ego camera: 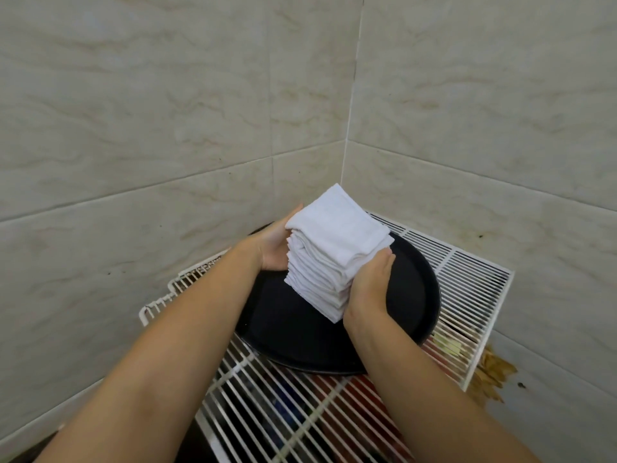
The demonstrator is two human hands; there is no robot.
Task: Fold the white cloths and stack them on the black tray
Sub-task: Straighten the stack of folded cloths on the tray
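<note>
One stack of folded white cloths point(329, 259) stands at frame centre on one round black tray point(412, 295); left hand point(275, 245) and right hand point(369, 289) press its sides, fingers together.

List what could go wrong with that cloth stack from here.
1. The tall stack of folded white cloths has uneven layers; it may topple if the left hand and right hand, pressed against opposite sides, let go carelessly.
2. The round black tray sits on a white wire rack; a push could shift it on the wires.
</note>
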